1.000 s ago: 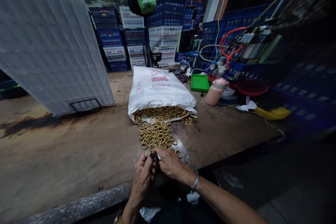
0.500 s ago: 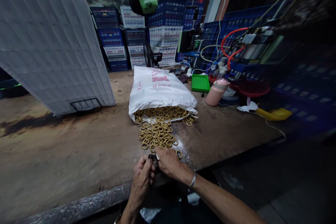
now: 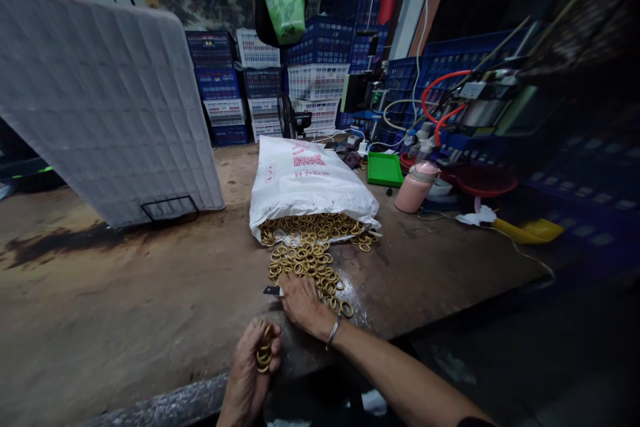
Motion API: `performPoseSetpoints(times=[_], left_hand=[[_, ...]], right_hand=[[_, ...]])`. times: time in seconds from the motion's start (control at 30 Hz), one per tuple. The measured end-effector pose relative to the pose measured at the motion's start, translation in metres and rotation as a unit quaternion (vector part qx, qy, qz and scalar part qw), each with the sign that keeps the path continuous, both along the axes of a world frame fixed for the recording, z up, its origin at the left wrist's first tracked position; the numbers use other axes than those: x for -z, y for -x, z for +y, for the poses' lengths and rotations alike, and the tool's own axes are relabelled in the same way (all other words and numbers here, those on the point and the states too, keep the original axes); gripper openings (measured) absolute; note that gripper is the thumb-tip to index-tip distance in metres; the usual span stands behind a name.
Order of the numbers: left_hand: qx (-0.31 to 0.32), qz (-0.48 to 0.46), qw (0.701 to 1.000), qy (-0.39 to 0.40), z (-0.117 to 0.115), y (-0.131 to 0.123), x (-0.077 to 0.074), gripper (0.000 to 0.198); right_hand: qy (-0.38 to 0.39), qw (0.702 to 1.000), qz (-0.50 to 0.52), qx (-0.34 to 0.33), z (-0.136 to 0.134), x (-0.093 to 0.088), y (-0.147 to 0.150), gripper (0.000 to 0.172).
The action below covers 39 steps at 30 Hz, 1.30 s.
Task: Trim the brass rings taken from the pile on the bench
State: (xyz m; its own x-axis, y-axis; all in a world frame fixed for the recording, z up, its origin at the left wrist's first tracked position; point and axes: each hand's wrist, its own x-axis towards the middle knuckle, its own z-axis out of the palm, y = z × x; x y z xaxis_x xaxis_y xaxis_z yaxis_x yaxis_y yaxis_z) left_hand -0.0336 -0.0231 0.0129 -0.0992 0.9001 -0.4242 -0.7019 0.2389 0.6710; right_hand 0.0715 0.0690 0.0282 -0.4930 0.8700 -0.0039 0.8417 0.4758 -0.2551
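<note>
Left hand (image 3: 250, 368) at near edge of table (image 3: 125, 320), fingers curled round stack of rings (image 3: 263, 351); right hand (image 3: 301, 301) low on table, touching loose rings (image 3: 305, 263), fingers pinching small tool (image 3: 271, 291), tip poking left; loose rings spill from white sack (image 3: 310, 180); pink bottle (image 3: 415, 188) well apart.

one white sack (image 3: 310, 180), one green tray (image 3: 384, 169), one pink flask (image 3: 416, 189), one red basin (image 3: 484, 182), countless brass rings (image 3: 304, 259)

Red print on white sack (image 3: 306, 170), too blurred to read
</note>
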Motion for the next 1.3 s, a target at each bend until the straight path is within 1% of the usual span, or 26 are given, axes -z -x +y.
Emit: performPoseSetpoints(times=[0.1, 0.23, 0.3, 0.37, 0.4, 0.47, 0.53, 0.6, 0.67, 0.77, 0.9, 1.0, 1.07, 1.13, 1.2, 1.3], left_hand=[[-0.004, -0.045, 0.999, 0.014, 0.001, 0.005, 0.002, 0.022], [-0.008, -0.089, 0.996, 0.026, 0.004, 0.010, 0.004, 0.021], [-0.015, -0.080, 0.996, 0.022, 0.006, 0.010, 0.003, 0.020], [-0.014, -0.057, 0.998, 0.014, 0.008, 0.008, 0.001, 0.021], [-0.011, -0.042, 0.999, 0.009, 0.010, 0.007, 0.000, 0.022], [-0.003, 0.003, 1.000, -0.008, 0.013, 0.002, -0.003, 0.024], [-0.006, 0.081, 0.996, -0.027, 0.016, -0.004, -0.004, 0.027], [-0.008, 0.175, 0.984, -0.036, 0.018, -0.009, -0.006, 0.034], [-0.006, 0.246, 0.968, -0.041, 0.018, -0.013, -0.006, 0.037], [-0.007, 0.288, 0.956, -0.060, 0.018, -0.017, -0.006, 0.033], [-0.018, 0.297, 0.950, -0.095, 0.018, -0.018, -0.007, 0.022], [-0.001, 0.292, 0.951, -0.105, 0.018, -0.018, -0.008, 0.020], [-0.006, 0.316, 0.943, -0.102, 0.017, -0.018, -0.008, 0.019], [-0.018, 0.352, 0.930, -0.101, 0.017, -0.017, -0.008, 0.018], [-0.021, 0.369, 0.923, -0.107, 0.016, -0.018, -0.007, 0.018], [-0.008, 0.351, 0.932, -0.089, 0.016, -0.020, -0.005, 0.021]], right_hand=[[0.018, 1.000, -0.001, -0.005, 0.002, -0.002, 0.002, 0.025], [-0.006, 0.999, 0.031, -0.007, 0.003, 0.000, -0.006, 0.025], [-0.005, 0.998, 0.061, 0.001, 0.005, 0.001, -0.013, 0.026], [0.024, 0.994, 0.107, 0.006, 0.008, 0.000, -0.019, 0.023], [0.047, 0.989, 0.138, 0.008, 0.009, 0.000, -0.021, 0.019], [0.100, 0.972, 0.211, 0.016, 0.009, -0.001, -0.025, 0.011], [0.170, 0.944, 0.281, 0.020, 0.008, -0.001, -0.028, 0.012], [0.246, 0.909, 0.336, 0.027, 0.005, 0.000, -0.030, 0.012], [0.303, 0.877, 0.370, 0.039, 0.002, 0.002, -0.032, 0.010], [0.347, 0.849, 0.395, 0.056, -0.002, 0.006, -0.035, 0.008], [0.386, 0.828, 0.401, 0.067, -0.008, 0.004, -0.036, 0.007], [0.394, 0.828, 0.392, 0.082, -0.012, -0.001, -0.036, 0.010], [0.382, 0.835, 0.387, 0.080, -0.014, -0.005, -0.037, 0.016], [0.348, 0.855, 0.379, 0.064, -0.015, -0.008, -0.037, 0.023], [0.295, 0.883, 0.363, 0.045, -0.016, -0.010, -0.037, 0.024], [0.247, 0.908, 0.337, 0.036, -0.018, -0.012, -0.036, 0.023]])
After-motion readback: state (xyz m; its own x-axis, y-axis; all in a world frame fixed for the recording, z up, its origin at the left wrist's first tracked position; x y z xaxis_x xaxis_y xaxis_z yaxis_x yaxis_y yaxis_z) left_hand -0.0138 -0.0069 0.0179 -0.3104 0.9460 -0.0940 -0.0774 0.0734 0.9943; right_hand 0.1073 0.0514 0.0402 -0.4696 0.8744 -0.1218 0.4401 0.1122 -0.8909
